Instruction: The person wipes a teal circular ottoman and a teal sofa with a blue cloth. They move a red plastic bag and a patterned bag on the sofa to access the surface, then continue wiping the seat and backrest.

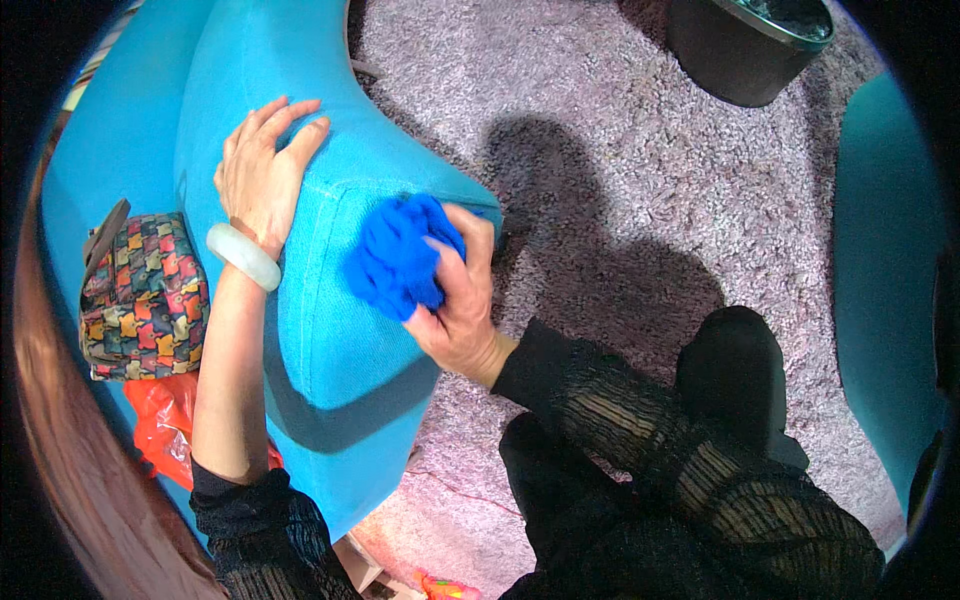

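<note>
My right hand [461, 304] grips a bunched bright blue cloth [401, 251], pressed against the end of a turquoise fabric sofa arm [352, 352] by its stitched front seam. Part of the cloth is hidden under my fingers. Higher up on the same sofa arm, my left hand [262, 169] rests palm down with its fingers spread and holds nothing. A pale bangle [244, 256] circles the left wrist.
On the sofa seat, left of my forearm, sit a colourful patterned bag [146, 300] and a red plastic bag [163, 424]. A dark bin [739, 52] stands on the shaggy carpet [465, 82]. Another turquoise piece of furniture [885, 262] is at the right. A thin cord [465, 491] crosses the floor.
</note>
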Action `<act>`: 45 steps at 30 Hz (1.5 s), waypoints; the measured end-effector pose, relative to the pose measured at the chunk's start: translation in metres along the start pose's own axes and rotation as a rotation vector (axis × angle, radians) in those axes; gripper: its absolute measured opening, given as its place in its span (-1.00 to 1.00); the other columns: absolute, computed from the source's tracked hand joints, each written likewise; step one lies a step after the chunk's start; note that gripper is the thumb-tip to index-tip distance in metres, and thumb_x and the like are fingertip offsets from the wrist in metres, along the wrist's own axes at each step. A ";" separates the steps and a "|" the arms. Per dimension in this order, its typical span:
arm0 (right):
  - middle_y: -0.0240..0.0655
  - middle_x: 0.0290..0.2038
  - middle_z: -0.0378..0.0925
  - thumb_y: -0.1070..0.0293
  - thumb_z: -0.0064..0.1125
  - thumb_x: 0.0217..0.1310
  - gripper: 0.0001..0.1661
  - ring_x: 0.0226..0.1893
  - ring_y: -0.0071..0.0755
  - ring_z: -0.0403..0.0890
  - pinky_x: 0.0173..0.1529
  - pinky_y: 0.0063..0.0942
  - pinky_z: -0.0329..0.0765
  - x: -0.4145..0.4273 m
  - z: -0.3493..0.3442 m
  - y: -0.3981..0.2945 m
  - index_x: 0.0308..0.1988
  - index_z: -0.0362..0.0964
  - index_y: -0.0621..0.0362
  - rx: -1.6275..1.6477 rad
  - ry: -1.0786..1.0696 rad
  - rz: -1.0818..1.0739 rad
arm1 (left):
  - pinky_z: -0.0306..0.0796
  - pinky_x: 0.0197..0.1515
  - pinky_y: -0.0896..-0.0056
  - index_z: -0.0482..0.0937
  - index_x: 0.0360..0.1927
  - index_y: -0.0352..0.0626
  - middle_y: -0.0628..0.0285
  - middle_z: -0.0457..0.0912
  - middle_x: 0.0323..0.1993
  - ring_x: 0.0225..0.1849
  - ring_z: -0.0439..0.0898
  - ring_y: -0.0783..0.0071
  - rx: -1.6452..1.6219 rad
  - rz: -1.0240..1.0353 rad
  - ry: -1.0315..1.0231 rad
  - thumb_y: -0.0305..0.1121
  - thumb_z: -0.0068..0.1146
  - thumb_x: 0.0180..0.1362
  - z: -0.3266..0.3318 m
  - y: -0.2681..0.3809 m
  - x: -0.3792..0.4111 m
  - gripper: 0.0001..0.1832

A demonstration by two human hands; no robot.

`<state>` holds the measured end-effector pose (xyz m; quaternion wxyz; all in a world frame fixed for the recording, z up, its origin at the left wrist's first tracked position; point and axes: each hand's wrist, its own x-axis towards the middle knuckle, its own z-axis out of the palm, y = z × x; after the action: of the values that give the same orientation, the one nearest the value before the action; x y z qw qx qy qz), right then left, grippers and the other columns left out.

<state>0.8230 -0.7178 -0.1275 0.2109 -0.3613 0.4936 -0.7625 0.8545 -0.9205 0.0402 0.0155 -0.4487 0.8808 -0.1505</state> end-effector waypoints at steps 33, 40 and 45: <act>-0.07 -0.02 0.48 0.20 0.27 0.26 -0.55 0.03 0.01 0.40 0.12 -0.18 0.36 0.109 -0.009 -0.004 0.05 0.49 0.23 -0.019 0.047 0.143 | 0.18 0.35 0.06 0.63 0.09 0.02 0.16 0.55 0.20 0.30 0.43 0.12 -0.159 -0.095 0.185 -0.09 0.05 0.32 -0.002 0.015 -0.008 -0.63; -0.09 -0.13 0.48 0.05 0.25 0.29 -0.51 -0.06 -0.07 0.50 0.05 -0.23 0.42 0.142 -0.025 0.083 0.00 0.55 0.25 -0.048 -0.446 0.323 | 0.20 0.33 0.09 0.61 0.09 0.00 0.17 0.52 0.20 0.24 0.46 0.14 -0.146 -0.097 0.185 -0.11 0.02 0.35 0.000 0.015 -0.008 -0.65; -0.09 0.06 0.43 -0.05 0.23 0.32 -0.38 0.12 -0.12 0.45 0.26 -0.23 0.37 0.129 -0.039 0.051 0.12 0.50 0.24 -0.064 -0.400 0.424 | 0.18 0.33 0.05 0.60 0.08 0.00 0.17 0.55 0.15 0.23 0.47 0.14 -0.142 -0.096 0.237 -0.13 -0.01 0.36 0.002 0.015 -0.008 -0.66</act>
<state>0.7075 -0.8033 -0.1398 0.4471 -0.3999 0.5304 -0.5990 0.8483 -0.9066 0.0330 -0.1276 -0.4692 0.8625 -0.1403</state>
